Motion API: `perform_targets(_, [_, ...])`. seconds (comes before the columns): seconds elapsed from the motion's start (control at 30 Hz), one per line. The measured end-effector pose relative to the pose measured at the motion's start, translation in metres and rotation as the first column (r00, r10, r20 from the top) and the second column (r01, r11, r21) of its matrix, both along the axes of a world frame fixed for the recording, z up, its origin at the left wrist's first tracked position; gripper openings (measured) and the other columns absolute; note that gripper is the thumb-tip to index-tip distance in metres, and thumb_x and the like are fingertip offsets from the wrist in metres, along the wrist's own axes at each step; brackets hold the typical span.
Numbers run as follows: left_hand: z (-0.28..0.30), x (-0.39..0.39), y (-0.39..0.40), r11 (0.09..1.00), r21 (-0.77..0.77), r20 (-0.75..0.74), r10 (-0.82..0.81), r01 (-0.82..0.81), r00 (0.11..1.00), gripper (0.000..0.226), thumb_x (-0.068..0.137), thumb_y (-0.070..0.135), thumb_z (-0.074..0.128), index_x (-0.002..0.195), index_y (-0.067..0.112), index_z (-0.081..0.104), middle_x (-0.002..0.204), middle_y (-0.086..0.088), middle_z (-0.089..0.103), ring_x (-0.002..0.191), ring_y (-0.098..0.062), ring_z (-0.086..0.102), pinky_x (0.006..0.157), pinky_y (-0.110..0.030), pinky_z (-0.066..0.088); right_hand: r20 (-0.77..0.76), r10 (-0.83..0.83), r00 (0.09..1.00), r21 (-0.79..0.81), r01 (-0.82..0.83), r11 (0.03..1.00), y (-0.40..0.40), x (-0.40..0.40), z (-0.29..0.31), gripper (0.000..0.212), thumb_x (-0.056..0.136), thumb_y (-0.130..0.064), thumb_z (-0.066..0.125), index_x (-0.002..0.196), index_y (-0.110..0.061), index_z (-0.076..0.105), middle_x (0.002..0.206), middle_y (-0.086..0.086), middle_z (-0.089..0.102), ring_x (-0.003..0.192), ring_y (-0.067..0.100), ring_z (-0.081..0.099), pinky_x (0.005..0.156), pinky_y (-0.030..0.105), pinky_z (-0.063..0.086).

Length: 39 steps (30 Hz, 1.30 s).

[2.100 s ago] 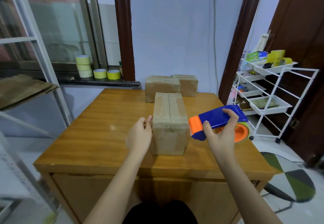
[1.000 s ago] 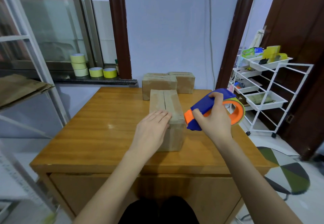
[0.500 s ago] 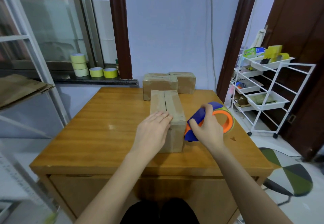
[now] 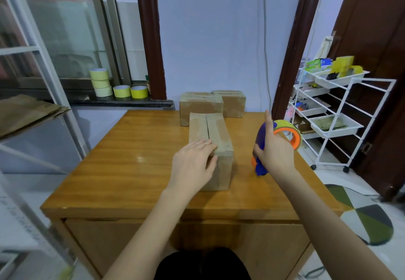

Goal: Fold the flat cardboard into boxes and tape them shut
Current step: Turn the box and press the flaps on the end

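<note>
**A:** What is sitting on the desk (image 4: pixel 135 170), and where is everything lying relative to the box being worked on?

**B:** A brown cardboard box (image 4: pixel 215 146) is standing near the desk's middle, long side running away from the person, with an untaped seam showing along its top. Just behind it, two finished boxes (image 4: pixel 211 105) are resting side by side at the desk's far edge. To the right of the box, apart from it, the right hand (image 4: pixel 276 150) is gripping a blue and orange tape dispenser (image 4: pixel 278 139), fingers curled round its handle, its nose pointing down toward the desk.

**A:** And the other hand?

**B:** The left hand (image 4: pixel 194 163) is lying flat and relaxed on the box's near left top corner, fingers straight, pressing the flaps down.

**A:** How is the box likely to be handling?

**B:** It is probably behaving as light and empty, stiff along edges but springy at the flaps, so pressing near the seam while taping seems wise; otherwise it could be sliding on the glossy wood.
</note>
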<state>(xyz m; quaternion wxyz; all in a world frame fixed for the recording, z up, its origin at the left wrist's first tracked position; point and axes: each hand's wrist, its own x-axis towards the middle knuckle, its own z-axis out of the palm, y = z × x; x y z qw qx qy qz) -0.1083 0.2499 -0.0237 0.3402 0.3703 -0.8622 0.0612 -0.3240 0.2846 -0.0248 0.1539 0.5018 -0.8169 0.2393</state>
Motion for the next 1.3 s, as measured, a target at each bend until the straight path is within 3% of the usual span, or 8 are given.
perform_targets(0.13, [0.006, 0.002, -0.003, 0.999, 0.054, 0.049, 0.004, -0.006, 0.999, 0.04, 0.095, 0.04, 0.05, 0.134, 0.034, 0.052, 0.138, 0.016, 0.051, 0.131, -0.001, 0.043, 0.105, -0.02, 0.033, 0.118, 0.171, 0.978, -0.062, -0.164, 0.984, -0.001, 0.004, -0.005, 0.103, 0.088, -0.023, 0.066, 0.15, -0.021, -0.017, 0.075, 0.005, 0.06, 0.066, 0.026, 0.063, 0.055, 0.033, 0.048])
perform_targets(0.33, [0.02, 0.002, -0.004, 0.993, 0.109, 0.099, 0.033, -0.044, 0.995, 0.04, 0.093, 0.045, 0.051, 0.133, 0.04, 0.052, 0.136, 0.021, 0.052, 0.125, -0.001, 0.048, 0.089, -0.022, 0.045, 0.267, 0.372, 0.889, -0.07, -0.367, 0.928, 0.012, 0.005, -0.025, 0.096, 0.088, -0.018, 0.068, 0.152, -0.029, -0.002, 0.118, 0.009, 0.062, 0.093, 0.019, 0.061, 0.077, 0.028, 0.048])
perform_targets(0.5, [0.02, 0.002, -0.002, 0.992, 0.114, 0.091, 0.034, -0.045, 0.995, 0.04, 0.093, 0.045, 0.051, 0.133, 0.04, 0.051, 0.136, 0.021, 0.052, 0.124, -0.002, 0.049, 0.089, -0.022, 0.046, -0.045, 0.485, 0.874, -0.13, -0.486, 0.864, 0.023, -0.007, -0.039, 0.072, 0.081, -0.018, 0.075, 0.143, -0.019, 0.038, 0.113, 0.006, 0.061, 0.097, 0.022, 0.059, 0.079, 0.027, 0.045])
perform_targets(0.6, [0.021, 0.003, -0.001, 0.991, 0.119, 0.1, 0.04, -0.052, 0.994, 0.04, 0.093, 0.046, 0.051, 0.133, 0.041, 0.051, 0.136, 0.021, 0.052, 0.122, -0.002, 0.05, 0.085, -0.021, 0.046, -0.055, 0.534, 0.844, -0.156, -0.535, 0.83, 0.036, -0.011, -0.045, 0.053, 0.083, -0.013, 0.072, 0.131, -0.018, 0.049, 0.108, 0.003, 0.062, 0.092, 0.02, 0.061, 0.073, 0.025, 0.047])
perform_targets(0.7, [0.023, 0.002, 0.001, 0.99, 0.127, 0.118, 0.042, -0.057, 0.992, 0.039, 0.094, 0.045, 0.05, 0.133, 0.041, 0.051, 0.137, 0.021, 0.051, 0.12, -0.003, 0.052, 0.082, -0.021, 0.046, 0.075, 0.489, 0.869, -0.16, -0.473, 0.866, 0.049, -0.015, -0.049, 0.045, 0.085, -0.011, 0.069, 0.126, -0.016, 0.05, 0.106, 0.0, 0.062, 0.086, 0.016, 0.062, 0.071, 0.026, 0.049])
perform_targets(0.9, [0.024, 0.002, 0.001, 0.987, 0.15, 0.117, 0.045, -0.062, 0.992, 0.039, 0.094, 0.044, 0.051, 0.132, 0.041, 0.052, 0.136, 0.021, 0.052, 0.118, -0.005, 0.054, 0.081, -0.023, 0.047, 0.235, 0.368, 0.899, -0.085, -0.359, 0.93, 0.062, -0.024, -0.064, 0.037, 0.086, -0.008, 0.064, 0.118, -0.014, 0.045, 0.088, -0.008, 0.047, 0.061, 0.017, 0.051, 0.055, 0.024, 0.027])
perform_targets(1.13, [0.022, 0.001, 0.005, 0.993, 0.111, 0.129, 0.033, -0.048, 0.991, 0.038, 0.094, 0.038, 0.052, 0.132, 0.034, 0.052, 0.127, 0.016, 0.056, 0.112, -0.008, 0.054, 0.076, -0.02, 0.039, 0.256, 0.391, 0.884, -0.106, -0.376, 0.92, 0.074, -0.015, -0.072, 0.035, 0.083, -0.003, 0.064, 0.108, -0.022, 0.047, 0.127, 0.008, 0.045, 0.09, 0.027, 0.059, 0.074, 0.039, 0.05])
perform_targets(1.3, [0.021, 0.004, -0.003, 0.964, 0.263, 0.117, -0.08, 0.046, 0.99, 0.042, 0.088, 0.041, 0.061, 0.127, 0.028, 0.053, 0.127, 0.01, 0.047, 0.117, -0.011, 0.04, 0.095, -0.026, 0.029, 0.143, 0.283, 0.948, -0.264, -0.239, 0.934, 0.076, 0.001, -0.055, 0.031, 0.078, -0.006, 0.07, 0.107, -0.008, 0.058, 0.142, 0.018, 0.031, 0.13, 0.026, 0.04, 0.081, 0.03, 0.042])
